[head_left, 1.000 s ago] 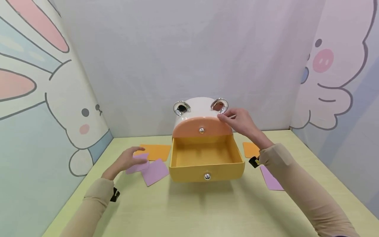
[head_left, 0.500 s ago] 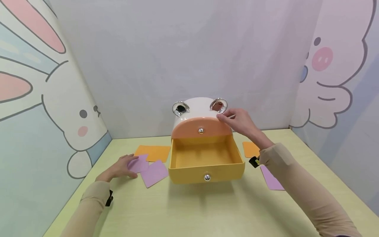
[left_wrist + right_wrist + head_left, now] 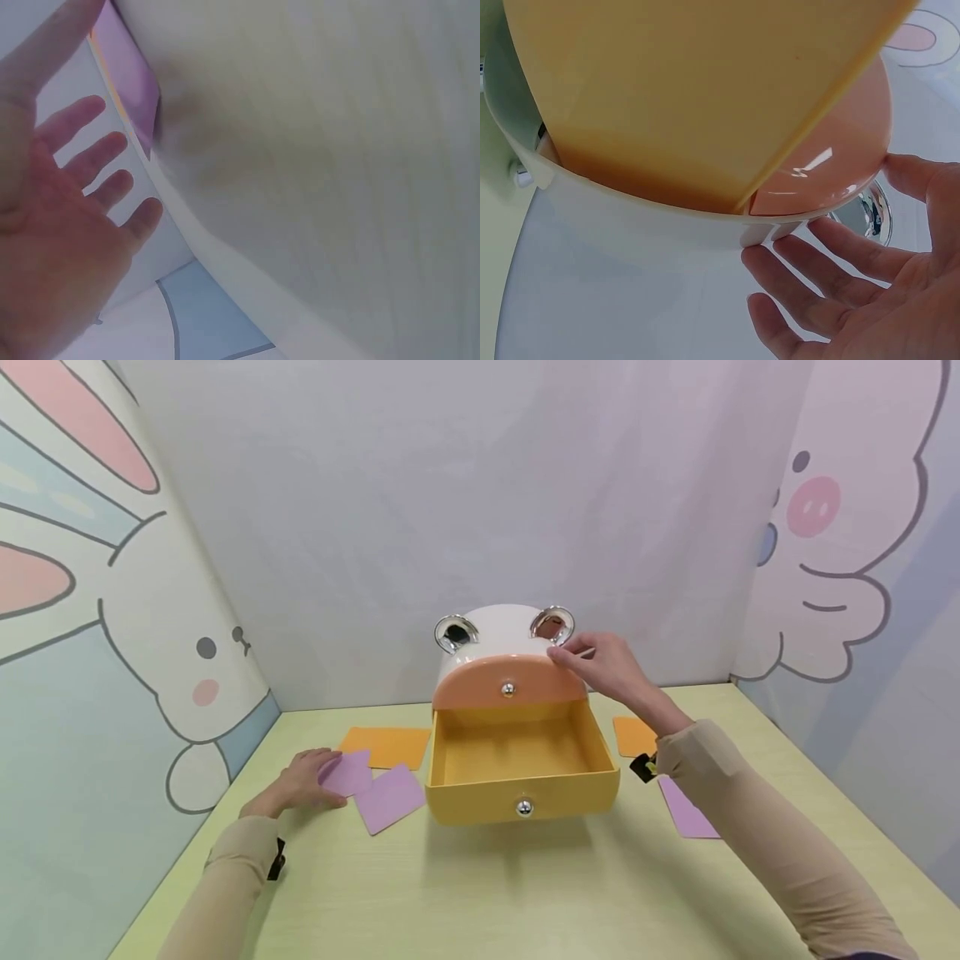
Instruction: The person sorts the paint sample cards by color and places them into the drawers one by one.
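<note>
My left hand (image 3: 298, 781) is low over the table's left side, thumb and fingers apart around a purple card (image 3: 348, 774). In the left wrist view its fingers (image 3: 97, 157) are spread and the purple card (image 3: 131, 71) shows near the thumb. My right hand (image 3: 609, 667) steadies the upper right edge of a frog-shaped drawer box (image 3: 504, 631). Its thumb is at the rim of the orange upper drawer front (image 3: 487, 683), and the fingertips (image 3: 761, 259) meet the white shell (image 3: 652, 229). The yellow lower drawer (image 3: 522, 800) is pulled out, with nothing visible inside.
Another purple card (image 3: 390, 799) and an orange card (image 3: 386, 747) lie left of the box. On the right, an orange card (image 3: 632, 737) and a purple card (image 3: 684, 812) lie partly under the right forearm. Cartoon-printed walls (image 3: 67, 727) and a grey back panel (image 3: 360, 527) enclose the table.
My left hand has moved left and down, from above the purple card to the table beside it. The right hand stays at the box's upper edge. The view has shifted slightly.
</note>
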`<state>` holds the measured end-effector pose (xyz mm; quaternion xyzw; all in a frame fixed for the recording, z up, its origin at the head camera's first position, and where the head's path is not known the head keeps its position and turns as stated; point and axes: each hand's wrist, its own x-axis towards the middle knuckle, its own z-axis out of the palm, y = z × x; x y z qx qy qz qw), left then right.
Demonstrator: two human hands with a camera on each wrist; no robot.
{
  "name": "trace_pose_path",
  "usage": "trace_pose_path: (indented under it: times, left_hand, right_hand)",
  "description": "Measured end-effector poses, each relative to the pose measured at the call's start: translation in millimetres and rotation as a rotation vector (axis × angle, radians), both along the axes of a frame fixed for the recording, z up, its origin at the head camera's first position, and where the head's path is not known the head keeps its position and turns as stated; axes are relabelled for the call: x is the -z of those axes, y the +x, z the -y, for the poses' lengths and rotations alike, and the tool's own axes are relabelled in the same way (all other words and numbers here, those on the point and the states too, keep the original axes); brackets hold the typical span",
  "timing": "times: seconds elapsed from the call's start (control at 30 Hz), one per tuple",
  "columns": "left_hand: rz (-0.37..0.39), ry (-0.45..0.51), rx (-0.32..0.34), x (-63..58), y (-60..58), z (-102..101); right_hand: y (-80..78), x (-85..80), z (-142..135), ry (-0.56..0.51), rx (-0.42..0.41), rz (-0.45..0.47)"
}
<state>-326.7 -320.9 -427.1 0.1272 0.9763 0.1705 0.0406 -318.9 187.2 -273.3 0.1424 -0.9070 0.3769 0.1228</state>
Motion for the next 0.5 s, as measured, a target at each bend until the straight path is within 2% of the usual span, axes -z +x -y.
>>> trace_pose_path:
  times: [0.2, 0.4, 0.5]
  left_hand:
    - [0.013, 0.020, -0.002, 1.8, 1.2, 2.9]
    - [-0.043, -0.005, -0.031, 4.1, 3.8, 2.9]
    - [-0.071, -0.006, -0.045, -0.8, 5.5, 1.4]
  right_hand:
    - [0.3, 0.2, -0.3, -0.006, -0.004, 0.003]
    - [-0.7, -0.1, -0.3, -0.014, -0.005, -0.006]
    - [-1.0, 0.0, -0.9, -0.013, -0.003, -0.006]
